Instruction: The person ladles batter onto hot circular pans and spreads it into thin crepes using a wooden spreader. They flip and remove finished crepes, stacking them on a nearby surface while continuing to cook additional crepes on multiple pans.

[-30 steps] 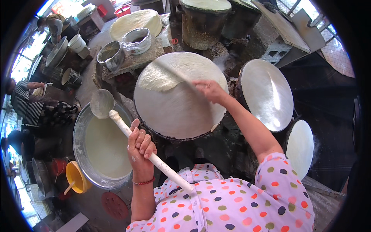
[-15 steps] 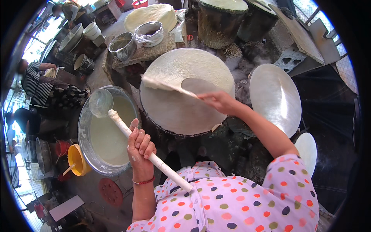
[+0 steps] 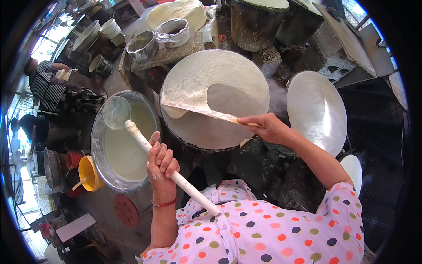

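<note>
My left hand (image 3: 161,160) is closed around the white handle of a ladle (image 3: 118,113). The ladle's round bowl hangs above the left rim of a wide metal basin (image 3: 98,152) holding pale batter (image 3: 128,152). Pinched in my right hand (image 3: 269,127) is the end of a long, flat wooden spreader (image 3: 204,111). Its blade lies across a large round griddle (image 3: 202,135). Cream-coloured batter (image 3: 189,72) covers the far and left parts of the griddle in a curved band. A greyer patch shows to the right of the blade, and the near part looks bare.
To the right stands a shiny round griddle (image 3: 314,112), with a smaller pale disc (image 3: 351,174) below it. Beyond the batter, two pots (image 3: 173,33) sit on a board. A yellow bucket (image 3: 90,174) is left of the basin. A person (image 3: 48,86) works at far left.
My right hand has moved right and slightly down with the spreader. Batter now droops over the near side of the blade at left. My left hand keeps its hold on the ladle.
</note>
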### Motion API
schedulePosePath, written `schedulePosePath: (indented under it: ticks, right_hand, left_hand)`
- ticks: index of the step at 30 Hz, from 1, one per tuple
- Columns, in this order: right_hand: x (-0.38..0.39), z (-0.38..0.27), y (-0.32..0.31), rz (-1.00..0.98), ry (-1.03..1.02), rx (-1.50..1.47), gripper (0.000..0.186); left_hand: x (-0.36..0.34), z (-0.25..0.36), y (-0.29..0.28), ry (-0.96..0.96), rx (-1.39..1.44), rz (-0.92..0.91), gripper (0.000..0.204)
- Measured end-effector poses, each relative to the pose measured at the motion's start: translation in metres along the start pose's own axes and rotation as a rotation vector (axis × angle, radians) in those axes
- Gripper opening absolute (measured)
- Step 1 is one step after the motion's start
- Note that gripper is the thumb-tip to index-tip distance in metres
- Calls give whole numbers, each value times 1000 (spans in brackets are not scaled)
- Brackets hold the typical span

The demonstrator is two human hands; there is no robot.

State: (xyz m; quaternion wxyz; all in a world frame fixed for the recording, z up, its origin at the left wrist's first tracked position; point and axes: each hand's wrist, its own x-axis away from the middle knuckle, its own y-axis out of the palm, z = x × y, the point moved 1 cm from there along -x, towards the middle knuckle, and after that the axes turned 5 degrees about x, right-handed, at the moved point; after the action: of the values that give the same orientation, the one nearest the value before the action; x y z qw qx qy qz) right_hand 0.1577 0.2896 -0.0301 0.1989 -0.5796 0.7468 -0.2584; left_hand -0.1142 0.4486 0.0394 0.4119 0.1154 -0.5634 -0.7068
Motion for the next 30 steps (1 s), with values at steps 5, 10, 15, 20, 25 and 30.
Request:
schedulePosePath:
  ticks: [5,10,15,20,25,30]
  right_hand:
    - [-49,3,11,111,163,-158,30]
    - [18,-12,31,19,-1,45,28]
    - [39,-1,52,390,274,-271,31]
    - [75,-41,87,277,126,193,36]
    - [103,-96,127,320,416,262,38]
    - [-36,-128,242,803,370,-291,38]
  left_hand:
    - [8,-8,2,4,10,30,29]
    - [15,-10,-3,7,-47,49,27]
    - [7,-6,-8,-68,-8,20,27]
    - [-5,10,-8,-166,-11,-78,27]
    - [-6,49,-19,-244,-68,-133,28]
    - [-3,111,-56,-296,-36,-99,28]
